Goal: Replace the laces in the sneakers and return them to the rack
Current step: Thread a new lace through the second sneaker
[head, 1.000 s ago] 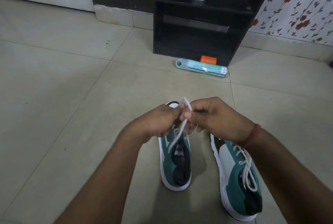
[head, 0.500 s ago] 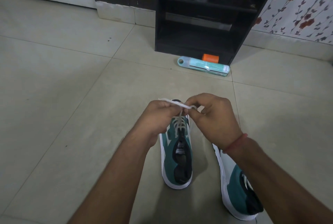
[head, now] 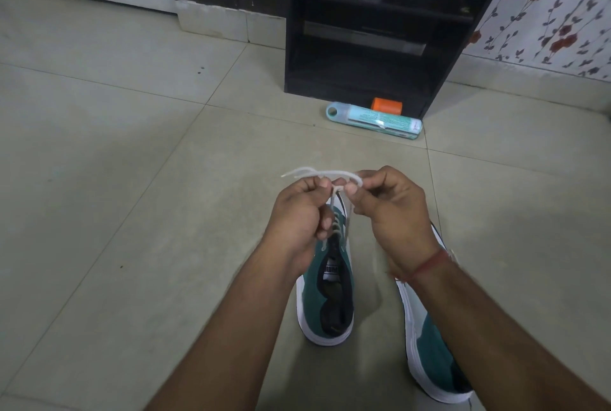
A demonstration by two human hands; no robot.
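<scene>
Both the left hand (head: 299, 215) and right hand (head: 388, 209) pinch the soft, limp white lace (head: 322, 175) above the green sneaker (head: 325, 291), best gripped near its knot.

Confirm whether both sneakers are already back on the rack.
No, both sneakers, left one and right one, stand on the floor tiles before the dark rack, while both hands, left and right, pinch the white lace.

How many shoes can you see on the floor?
2. One shoe sits on the floor under the hands that pinch its white lace. The other shoe lies to its right, partly hidden behind the right arm.
</scene>
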